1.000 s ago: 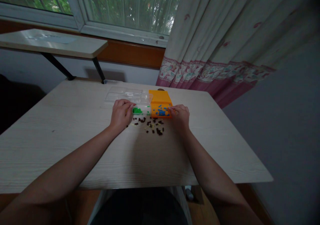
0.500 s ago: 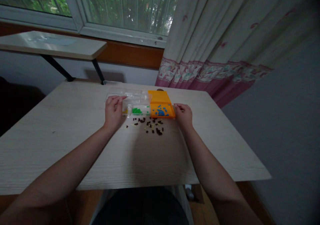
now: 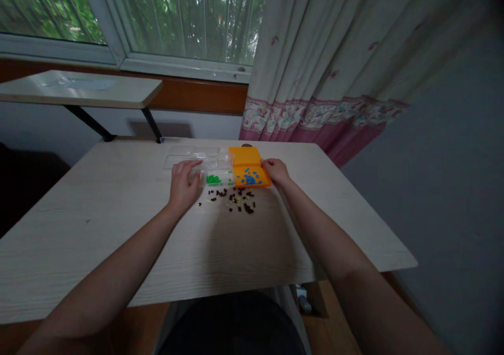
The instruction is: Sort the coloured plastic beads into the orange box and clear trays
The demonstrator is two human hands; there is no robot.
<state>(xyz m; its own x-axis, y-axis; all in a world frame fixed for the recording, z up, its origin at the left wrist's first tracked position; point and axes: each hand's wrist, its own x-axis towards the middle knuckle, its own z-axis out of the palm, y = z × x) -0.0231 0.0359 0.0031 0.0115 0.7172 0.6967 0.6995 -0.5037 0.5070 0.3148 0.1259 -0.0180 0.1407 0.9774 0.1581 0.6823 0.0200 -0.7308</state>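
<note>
My right hand has its fingers closed on the right edge of an open orange plastic box, whose lid is folded back. Small blue pieces lie scattered inside. Joined or set against its left side is a clear plastic box with green pieces in it. My left hand rests at the left end of the clear box, fingers stretched and thumb apart, partly covering that end. Loose dark brown pieces and pale yellowish bits lie on the table in front of the boxes.
Transparent lids lie behind the clear box. A pale wooden table carries everything, with a raised shelf on black legs at back left. A curtain hangs behind the table, and a small brown round thing sits behind the orange lid.
My right hand has moved in from beside the orange box onto its right edge. My left hand has shifted slightly to the right over the clear box's end. The camera view has tilted slightly.
</note>
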